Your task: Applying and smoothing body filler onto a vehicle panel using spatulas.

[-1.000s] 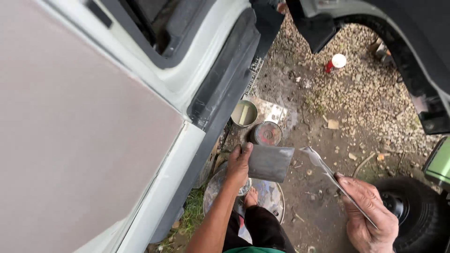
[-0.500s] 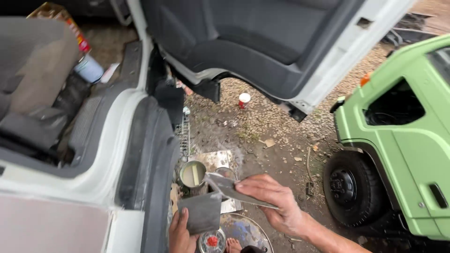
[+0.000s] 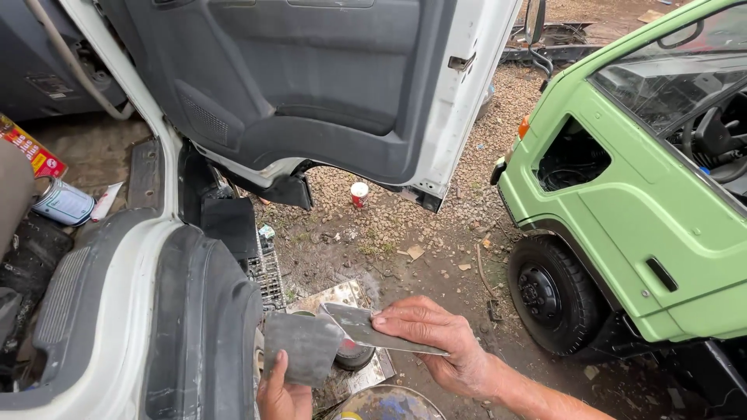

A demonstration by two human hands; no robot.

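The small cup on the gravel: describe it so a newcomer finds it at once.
Start at the open white truck door. Just below its lower edge, on the gravel, stands a small cup. It is white with a red band, the only upright thing among the stones.

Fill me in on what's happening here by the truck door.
A person stands beside a white truck cab with its door open. The left hand holds a flat grey board, and the right hand lays a thin metal scraper blade against it. Below them, on the gravel ground, sit a round tin and a metal sheet. A green truck is parked to the right.
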